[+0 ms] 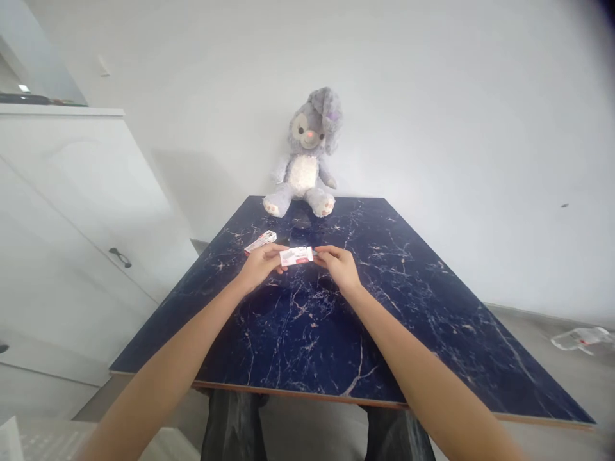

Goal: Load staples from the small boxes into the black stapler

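A small white-and-red carton with printing on it is held level above the table between my two hands. My left hand is closed on its left end, thumb on top and fingers beneath. At the right end, my right hand pinches the carton's edge or flap; whether anything sticks out there is too small to tell. Another white-and-red carton lies on the table just beyond my left hand, partly hidden by it.
The dark blue marble-patterned table stretches out in front of me. A grey plush rabbit sits at its far edge against the wall. To the left stands a white cabinet; a clear plastic item lies on the floor at right.
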The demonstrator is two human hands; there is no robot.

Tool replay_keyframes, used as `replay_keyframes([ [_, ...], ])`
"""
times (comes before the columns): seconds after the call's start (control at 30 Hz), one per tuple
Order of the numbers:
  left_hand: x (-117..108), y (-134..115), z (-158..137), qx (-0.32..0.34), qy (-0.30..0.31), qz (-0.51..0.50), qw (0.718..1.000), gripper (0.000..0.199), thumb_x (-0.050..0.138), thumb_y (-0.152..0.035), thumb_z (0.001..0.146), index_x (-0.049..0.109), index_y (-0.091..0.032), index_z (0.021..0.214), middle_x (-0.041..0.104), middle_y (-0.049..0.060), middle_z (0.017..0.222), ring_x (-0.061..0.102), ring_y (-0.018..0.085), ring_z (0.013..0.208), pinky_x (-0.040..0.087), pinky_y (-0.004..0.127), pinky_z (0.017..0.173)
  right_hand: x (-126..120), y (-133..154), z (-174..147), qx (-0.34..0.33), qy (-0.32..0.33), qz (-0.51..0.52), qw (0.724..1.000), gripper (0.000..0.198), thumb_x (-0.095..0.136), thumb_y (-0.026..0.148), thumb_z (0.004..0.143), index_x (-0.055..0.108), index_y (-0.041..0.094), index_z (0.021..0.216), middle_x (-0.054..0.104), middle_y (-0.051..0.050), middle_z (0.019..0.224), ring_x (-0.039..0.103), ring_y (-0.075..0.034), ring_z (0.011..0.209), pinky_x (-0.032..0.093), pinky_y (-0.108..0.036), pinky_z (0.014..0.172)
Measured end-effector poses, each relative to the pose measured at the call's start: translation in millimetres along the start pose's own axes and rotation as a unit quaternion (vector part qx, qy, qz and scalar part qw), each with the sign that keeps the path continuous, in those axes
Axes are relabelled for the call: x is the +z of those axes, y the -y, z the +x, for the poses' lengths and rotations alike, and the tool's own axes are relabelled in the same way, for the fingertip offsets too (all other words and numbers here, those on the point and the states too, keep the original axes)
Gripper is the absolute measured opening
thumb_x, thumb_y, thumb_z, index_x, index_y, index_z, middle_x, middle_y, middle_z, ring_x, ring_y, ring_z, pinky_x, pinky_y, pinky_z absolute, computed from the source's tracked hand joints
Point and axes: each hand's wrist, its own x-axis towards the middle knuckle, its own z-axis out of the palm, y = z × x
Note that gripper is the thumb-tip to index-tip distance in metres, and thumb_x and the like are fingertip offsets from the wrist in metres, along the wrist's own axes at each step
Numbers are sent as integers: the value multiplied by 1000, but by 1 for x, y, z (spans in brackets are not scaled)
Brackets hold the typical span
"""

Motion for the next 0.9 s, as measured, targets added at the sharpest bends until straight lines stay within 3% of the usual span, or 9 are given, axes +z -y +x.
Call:
replay_keyframes([
  [0.13, 16, 5, -5, -9, 16, 4, 1000, 39, 75, -42, 78, 70, -17, 107, 76, 8, 88, 69, 18, 68, 57, 32, 63, -4, 10, -7, 8, 57, -29, 998, 25, 65, 39, 80, 78, 19, 88, 77, -4, 88, 73, -23, 85, 59, -36, 84],
  [0.27, 15, 9, -4, -20, 10, -5, 1000, 38, 74, -42, 79, 70, -18, 108, 75, 7, 89, 69, 19, 69, 57, 32, 64, -6, 7, -3, -1, 67, -91, 994, 32, 70, 47, 78, 78, 20, 93, 77, -5, 86, 72, -21, 79, 59, -35, 80],
  [0.47, 11, 10, -1, -31, -1, -8, 999, 38, 73, -43, 80, 71, -19, 110, 76, 8, 93, 68, 17, 71, 55, 30, 64, -12, 7, 1, 22, 91, -46, 995, 30, 71, 44, 80, 77, 18, 94, 77, -5, 89, 72, -18, 77, 58, -31, 77],
  [0.77, 10, 13, 1, -41, -26, -15, 999, 34, 73, -39, 80, 72, -18, 107, 75, 8, 92, 66, 17, 70, 52, 27, 60, -14, 8, 2, -8, 79, -127, 989, 31, 67, 44, 83, 78, 19, 95, 76, -4, 82, 70, -17, 72, 57, -31, 76],
  [0.9, 9, 12, 1, -30, -38, 12, 999, 32, 73, -37, 78, 73, -18, 103, 72, 5, 78, 63, 16, 63, 50, 26, 56, -13, 7, 2, -16, 79, -139, 987, 30, 65, 45, 84, 78, 20, 94, 76, -3, 81, 70, -18, 73, 57, -31, 76],
])
